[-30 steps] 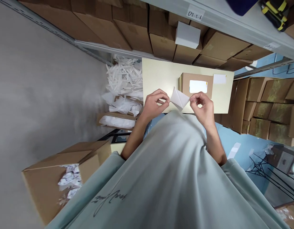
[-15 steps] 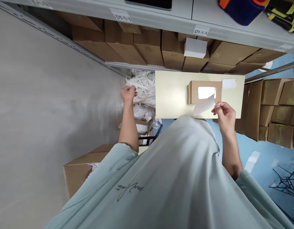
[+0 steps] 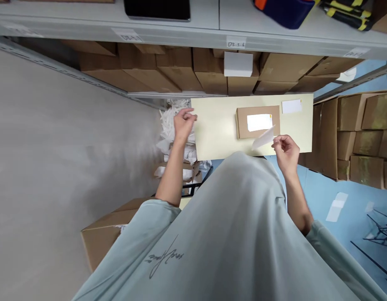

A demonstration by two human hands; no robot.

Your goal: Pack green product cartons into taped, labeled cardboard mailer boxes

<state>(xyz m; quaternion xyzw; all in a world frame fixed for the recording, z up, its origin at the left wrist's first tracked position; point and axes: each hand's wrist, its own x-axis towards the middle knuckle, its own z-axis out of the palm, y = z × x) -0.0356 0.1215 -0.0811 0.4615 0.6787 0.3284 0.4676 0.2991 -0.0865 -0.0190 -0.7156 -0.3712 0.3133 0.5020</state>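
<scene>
The right hand (image 3: 286, 153) pinches a white paper slip (image 3: 263, 139) near the cardboard box (image 3: 242, 126) on the cream table (image 3: 214, 130); the left hand (image 3: 183, 123) is at the table's left end; I can't tell its grip.

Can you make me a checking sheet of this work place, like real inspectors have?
Surface: pale table, with a brown box and a white card on it.
Things: the box has a white label, too bright to read; the white paper overlaps the box in view.
Clutter: white scraps past the table's left end.
Hands: right hand pinches the paper in its fingers; left hand is by the table's left end, can't tell if it holds anything.
Cables: can't tell; thin black lines at lower right.
Surroundings: shelf across the top, stacked cartons at right.
</scene>
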